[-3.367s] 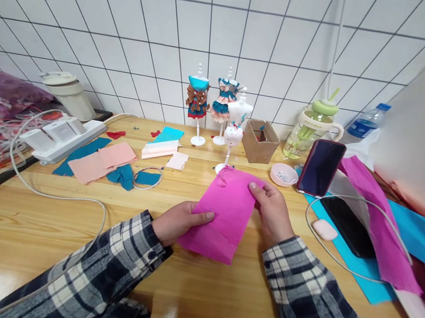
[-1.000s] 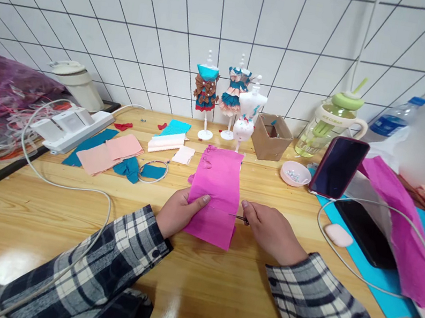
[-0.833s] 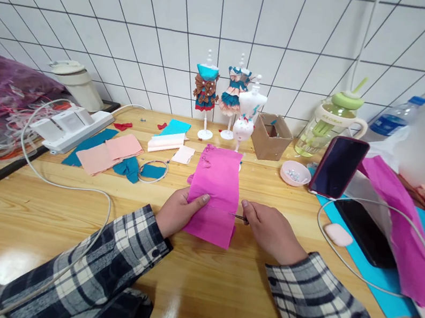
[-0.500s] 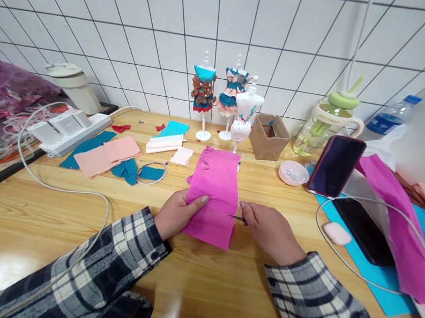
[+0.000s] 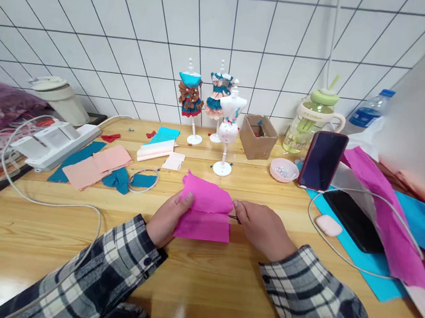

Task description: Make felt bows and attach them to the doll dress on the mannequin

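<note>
A sheet of magenta crepe paper [image 5: 208, 197] is gripped along its left edge by my left hand [image 5: 168, 215], the thumb on top and the fingers behind it. My right hand [image 5: 266, 227] is closed around a small pair of scissors [image 5: 234, 218] at the sheet's right edge; the handles are mostly hidden in the fingers. A cut line runs across the paper level with the blades, and the part above it bends away. Beyond the paper stands a bare white mini mannequin [image 5: 232, 109] on a round base.
Two dressed mannequins [image 5: 190, 98], a cardboard box [image 5: 258, 142] and a pink bowl of beads [image 5: 284, 171] stand behind. Peach paper pieces [image 5: 97, 164] and a power strip [image 5: 62, 145] lie left. On the right are a propped phone [image 5: 323, 161], a drink bottle [image 5: 312, 121] and a white cable [image 5: 311, 235].
The cut has opened across the paper, and its upper part has folded down, uncovering the white mannequin's stand. My view has shifted slightly; both hands keep their holds.
</note>
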The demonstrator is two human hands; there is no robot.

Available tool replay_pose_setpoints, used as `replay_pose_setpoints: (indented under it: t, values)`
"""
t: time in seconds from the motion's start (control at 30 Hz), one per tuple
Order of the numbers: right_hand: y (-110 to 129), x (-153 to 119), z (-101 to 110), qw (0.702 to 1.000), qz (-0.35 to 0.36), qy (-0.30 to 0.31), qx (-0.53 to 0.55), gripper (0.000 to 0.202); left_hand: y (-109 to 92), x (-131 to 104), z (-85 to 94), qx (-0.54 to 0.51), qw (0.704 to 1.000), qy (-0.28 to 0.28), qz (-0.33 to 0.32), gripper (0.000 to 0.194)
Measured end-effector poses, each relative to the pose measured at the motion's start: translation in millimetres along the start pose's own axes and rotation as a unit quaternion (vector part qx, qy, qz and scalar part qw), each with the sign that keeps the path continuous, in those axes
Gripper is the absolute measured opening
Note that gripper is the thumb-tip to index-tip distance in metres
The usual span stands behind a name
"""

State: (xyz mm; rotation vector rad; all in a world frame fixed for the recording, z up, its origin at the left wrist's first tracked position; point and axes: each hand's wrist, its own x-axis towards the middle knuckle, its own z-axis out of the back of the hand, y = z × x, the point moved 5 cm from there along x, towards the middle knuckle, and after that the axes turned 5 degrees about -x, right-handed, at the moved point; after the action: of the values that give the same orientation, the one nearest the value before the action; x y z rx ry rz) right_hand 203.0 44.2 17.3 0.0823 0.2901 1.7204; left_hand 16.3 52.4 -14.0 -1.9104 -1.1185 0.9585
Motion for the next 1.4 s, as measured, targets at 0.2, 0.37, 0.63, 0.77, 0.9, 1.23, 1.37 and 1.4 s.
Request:
replay_pose_setpoints:
  t: [0.2,0.37,0.63,0.77,0.9,1.23,1.37,1.4]
  values:
    - [-4.2,0.7,0.2,1.0,-0.016,-0.021,0.005,0.052,10.5,-5.0,-12.6,-0.04,0.985,0.12,0.116,0.052]
    - [-4.9,2.9,-1.0,0.999,-0.002,-0.022,0.042,0.051,5.1,-0.3,-3.1,0.083,0.992,0.076,0.054,0.052]
    - [-3.1,2.8,-3.1,0.997,0.019,-0.023,0.066,0.047,-15.2,0.9,-0.8,0.26,0.963,0.046,-0.051,0.051]
    - [-3.1,2.1,-2.7,0.997,0.024,-0.031,0.063,0.046,-12.7,1.9,-0.4,0.255,0.965,0.041,-0.048,0.049]
    - [-3.3,1.9,-3.1,0.997,0.019,-0.023,0.071,0.046,-10.2,3.7,4.4,0.246,0.967,0.01,-0.068,0.044]
    - [-2.7,1.8,-1.3,0.999,0.008,-0.013,0.043,0.044,-14.3,1.9,-1.1,0.274,0.957,0.007,-0.091,0.041]
    - [-2.4,1.3,0.4,0.999,0.002,-0.015,0.033,0.045,-14.2,2.8,0.1,0.278,0.956,0.008,-0.093,0.045]
    - [-2.4,1.2,0.7,0.999,0.0,-0.016,0.032,0.046,-14.0,3.1,1.3,0.28,0.955,0.003,-0.093,0.045]
